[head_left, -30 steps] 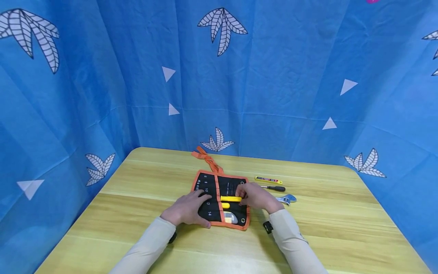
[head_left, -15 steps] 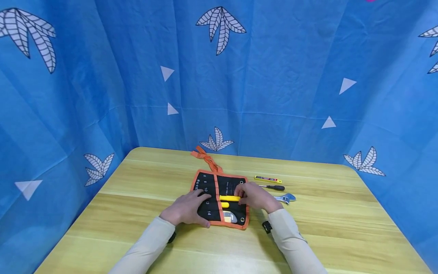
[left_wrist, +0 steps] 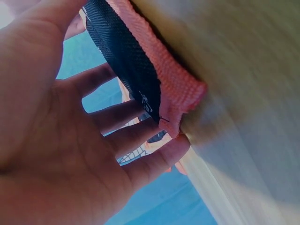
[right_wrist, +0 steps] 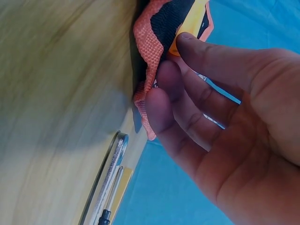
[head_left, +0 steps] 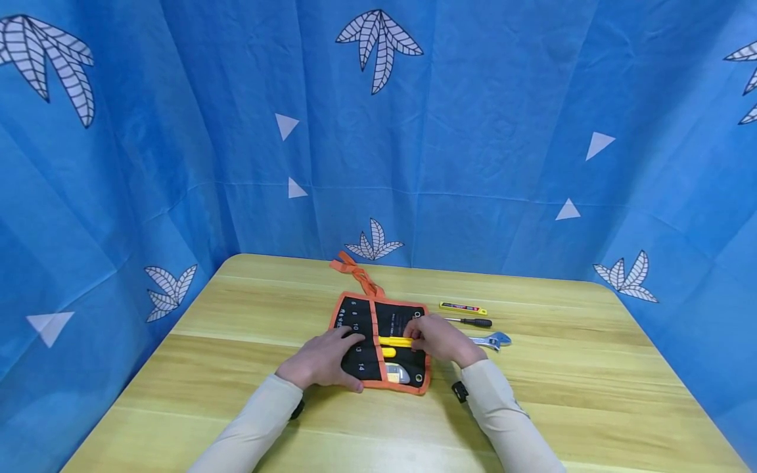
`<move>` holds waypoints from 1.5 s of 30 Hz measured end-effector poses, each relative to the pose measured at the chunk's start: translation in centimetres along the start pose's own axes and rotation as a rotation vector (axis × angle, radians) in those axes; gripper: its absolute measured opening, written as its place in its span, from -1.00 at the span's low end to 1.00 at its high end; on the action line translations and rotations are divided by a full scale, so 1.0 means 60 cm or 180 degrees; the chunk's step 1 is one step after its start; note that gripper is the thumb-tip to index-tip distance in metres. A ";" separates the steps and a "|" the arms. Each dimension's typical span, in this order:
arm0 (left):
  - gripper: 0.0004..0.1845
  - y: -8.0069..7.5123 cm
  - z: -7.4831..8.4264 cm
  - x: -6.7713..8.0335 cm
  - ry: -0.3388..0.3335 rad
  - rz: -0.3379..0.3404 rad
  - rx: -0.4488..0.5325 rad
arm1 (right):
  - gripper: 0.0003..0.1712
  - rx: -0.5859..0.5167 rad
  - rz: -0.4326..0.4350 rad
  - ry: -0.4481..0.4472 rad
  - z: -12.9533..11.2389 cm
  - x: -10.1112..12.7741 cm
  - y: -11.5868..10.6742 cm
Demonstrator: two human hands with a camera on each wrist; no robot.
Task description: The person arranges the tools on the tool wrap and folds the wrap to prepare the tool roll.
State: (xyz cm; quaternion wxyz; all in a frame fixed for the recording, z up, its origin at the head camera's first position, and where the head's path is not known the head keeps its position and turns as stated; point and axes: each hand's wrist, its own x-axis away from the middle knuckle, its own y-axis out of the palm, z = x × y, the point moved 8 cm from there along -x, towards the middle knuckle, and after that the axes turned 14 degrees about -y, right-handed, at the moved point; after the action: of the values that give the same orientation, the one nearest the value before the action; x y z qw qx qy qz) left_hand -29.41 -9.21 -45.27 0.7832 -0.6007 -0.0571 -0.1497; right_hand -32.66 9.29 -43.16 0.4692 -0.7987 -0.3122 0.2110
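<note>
On the table lies a black tool pouch [head_left: 389,315] with orange trim and numbered pockets. My left hand [head_left: 322,360] rests on its left part, fingers spread; the left wrist view shows the fingers at the pouch edge [left_wrist: 161,70]. With thumb and fingers, my right hand [head_left: 442,339] pinches the end of a yellow handle [head_left: 395,341] that sticks out of a pocket. The other end of that tool is hidden in the pouch. Below it, a shorter yellow handle [head_left: 388,353] and a grey and yellow tool end [head_left: 397,374] also protrude from pockets.
Right of the pouch lie a yellow box cutter-like strip [head_left: 463,308], a screwdriver with a black handle [head_left: 476,322] and an adjustable wrench [head_left: 495,339]. Orange ties [head_left: 362,276] trail behind the pouch. A blue curtain [head_left: 497,144] hangs beyond the wooden table [head_left: 579,368].
The visible part of the yellow handle looks slightly shorter, and my right hand has shifted a little to the left. My left hand has stayed in place on the pouch.
</note>
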 end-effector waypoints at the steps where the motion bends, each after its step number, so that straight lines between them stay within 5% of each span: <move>1: 0.03 0.000 0.000 0.000 -0.0003 0.0001 -0.0005 | -0.81 -0.0004 0.0001 0.0009 0.000 0.000 0.000; 36: 0.02 -0.001 0.001 0.002 0.0042 0.0012 0.0011 | -0.83 -0.0315 -0.0058 0.0317 0.024 -0.006 0.013; 45: 0.04 0.000 0.000 0.003 0.0052 0.0013 0.0028 | -0.83 -0.0259 -0.0058 0.0144 0.017 -0.004 0.011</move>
State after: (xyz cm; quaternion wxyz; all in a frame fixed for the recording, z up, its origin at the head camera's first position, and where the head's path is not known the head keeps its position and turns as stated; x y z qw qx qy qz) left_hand -29.24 -9.23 -45.19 0.7866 -0.5962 -0.0501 -0.1528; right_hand -33.26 9.49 -44.20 0.4451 -0.8188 -0.3171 0.1758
